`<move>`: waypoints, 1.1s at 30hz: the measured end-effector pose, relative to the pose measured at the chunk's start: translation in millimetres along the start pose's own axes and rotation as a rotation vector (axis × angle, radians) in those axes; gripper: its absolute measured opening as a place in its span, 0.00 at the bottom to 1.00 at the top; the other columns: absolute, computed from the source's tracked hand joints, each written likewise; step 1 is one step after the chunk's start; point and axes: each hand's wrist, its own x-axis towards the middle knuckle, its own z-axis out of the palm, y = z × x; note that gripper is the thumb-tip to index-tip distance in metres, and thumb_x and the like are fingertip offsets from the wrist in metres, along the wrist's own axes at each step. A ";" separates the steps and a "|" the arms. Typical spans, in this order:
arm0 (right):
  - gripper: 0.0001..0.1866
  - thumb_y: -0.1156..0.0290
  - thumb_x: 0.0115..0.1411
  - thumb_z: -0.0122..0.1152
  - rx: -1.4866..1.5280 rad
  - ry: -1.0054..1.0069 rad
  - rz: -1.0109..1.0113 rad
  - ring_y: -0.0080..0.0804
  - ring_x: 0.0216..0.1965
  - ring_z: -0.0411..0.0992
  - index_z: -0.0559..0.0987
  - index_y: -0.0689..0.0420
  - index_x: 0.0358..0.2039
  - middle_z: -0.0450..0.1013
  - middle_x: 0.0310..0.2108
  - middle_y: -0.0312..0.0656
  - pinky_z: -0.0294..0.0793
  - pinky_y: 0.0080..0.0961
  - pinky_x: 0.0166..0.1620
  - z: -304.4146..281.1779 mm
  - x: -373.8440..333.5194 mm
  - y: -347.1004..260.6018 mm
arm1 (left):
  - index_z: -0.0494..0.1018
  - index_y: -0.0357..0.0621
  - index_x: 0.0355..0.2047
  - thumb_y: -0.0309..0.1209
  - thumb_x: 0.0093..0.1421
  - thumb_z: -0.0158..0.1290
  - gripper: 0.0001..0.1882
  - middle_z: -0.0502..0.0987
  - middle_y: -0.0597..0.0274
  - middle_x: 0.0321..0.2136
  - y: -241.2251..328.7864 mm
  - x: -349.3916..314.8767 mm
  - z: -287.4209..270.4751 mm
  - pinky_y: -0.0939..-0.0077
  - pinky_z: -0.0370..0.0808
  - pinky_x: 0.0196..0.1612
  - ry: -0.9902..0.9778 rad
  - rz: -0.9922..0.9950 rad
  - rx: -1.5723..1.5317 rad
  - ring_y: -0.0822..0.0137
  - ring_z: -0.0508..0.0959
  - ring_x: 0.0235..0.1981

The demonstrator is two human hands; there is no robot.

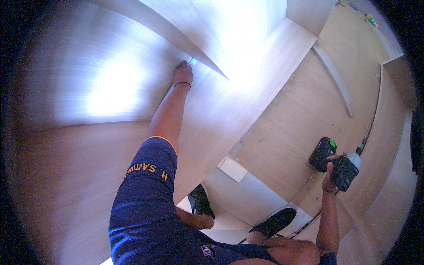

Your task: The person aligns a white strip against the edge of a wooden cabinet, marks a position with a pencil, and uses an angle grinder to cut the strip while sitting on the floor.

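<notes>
My left hand (182, 74) reaches up to the corner where light wood-grain panels meet. Its fingers are closed around something mostly hidden; a small bright blue bit (192, 61) shows at the fingertips, beside the edge of an upright panel (201, 57). At the right, low over the floor, my right hand (329, 176) is wrapped around a cordless drill (345, 172), its black battery base facing up and its pale head pointing away to the right. Next to that hand lies a black and green battery-like block (323, 153).
A wide wood-grain board (260, 88) slants across the middle. On the floor lie a long narrow strip (334, 79) and a small pale offcut (232, 169). My shoes (274, 222) are below. Another panelled piece (391, 128) borders the right, and a yellow-green object (371, 20) sits far right.
</notes>
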 end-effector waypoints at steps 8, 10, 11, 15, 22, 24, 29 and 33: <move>0.31 0.67 0.54 0.61 -0.001 0.028 -0.009 0.26 0.33 0.68 0.59 0.62 0.54 0.69 0.30 0.38 0.68 0.23 0.40 5.8 -1.1 -3.4 | 0.67 0.40 0.38 0.40 0.62 0.41 0.15 0.76 0.44 0.32 17.8 -3.0 -18.2 0.53 0.74 0.40 -0.013 -0.050 0.007 0.47 0.77 0.36; 0.31 0.68 0.54 0.60 0.008 0.023 0.011 0.26 0.34 0.68 0.59 0.62 0.55 0.70 0.30 0.38 0.67 0.24 0.42 4.6 -1.7 -3.2 | 0.67 0.40 0.38 0.41 0.62 0.41 0.15 0.76 0.44 0.33 19.5 -4.3 -19.8 0.53 0.74 0.39 -0.033 -0.067 0.030 0.47 0.77 0.35; 0.31 0.69 0.54 0.60 0.013 0.019 0.019 0.27 0.34 0.68 0.58 0.62 0.55 0.70 0.31 0.38 0.67 0.25 0.43 3.5 -1.8 -3.2 | 0.67 0.40 0.37 0.41 0.62 0.41 0.16 0.76 0.44 0.33 19.3 -3.9 -20.1 0.53 0.74 0.39 -0.009 -0.054 0.021 0.47 0.77 0.35; 0.30 0.70 0.55 0.59 -0.109 -0.049 -0.043 0.28 0.36 0.68 0.57 0.62 0.55 0.70 0.31 0.38 0.65 0.27 0.47 -10.0 -2.6 6.1 | 0.67 0.40 0.37 0.41 0.63 0.40 0.16 0.76 0.44 0.34 31.3 -3.1 -26.2 0.55 0.74 0.39 -0.016 -0.085 -0.009 0.48 0.77 0.35; 0.29 0.68 0.55 0.60 -0.217 -0.124 -0.106 0.28 0.38 0.69 0.59 0.62 0.53 0.71 0.32 0.39 0.61 0.31 0.52 -12.8 -1.2 5.9 | 0.68 0.44 0.39 0.42 0.63 0.39 0.16 0.76 0.47 0.33 -12.7 -6.6 -2.9 0.55 0.75 0.39 0.027 0.031 0.056 0.49 0.78 0.35; 0.29 0.67 0.55 0.60 -0.190 -0.106 -0.082 0.28 0.38 0.69 0.59 0.62 0.52 0.71 0.32 0.38 0.59 0.31 0.53 -11.9 -3.5 3.5 | 0.68 0.45 0.39 0.42 0.63 0.38 0.16 0.77 0.49 0.34 -9.8 -15.6 4.1 0.56 0.75 0.38 0.137 0.026 0.093 0.50 0.78 0.35; 0.26 0.68 0.54 0.59 -0.070 -0.037 0.001 0.28 0.40 0.68 0.60 0.62 0.50 0.72 0.32 0.38 0.52 0.34 0.58 -4.9 -1.4 -15.6 | 0.68 0.46 0.40 0.43 0.63 0.39 0.16 0.77 0.51 0.34 23.3 -22.8 -25.0 0.56 0.75 0.40 0.048 -0.180 -0.034 0.51 0.78 0.36; 0.22 0.69 0.54 0.58 -0.171 -0.085 0.003 0.27 0.40 0.68 0.63 0.60 0.47 0.72 0.32 0.37 0.50 0.34 0.59 -6.1 -1.5 -8.2 | 0.69 0.46 0.40 0.43 0.62 0.39 0.16 0.77 0.50 0.34 10.0 -27.7 -21.9 0.56 0.74 0.41 -0.041 -0.240 -0.005 0.50 0.78 0.37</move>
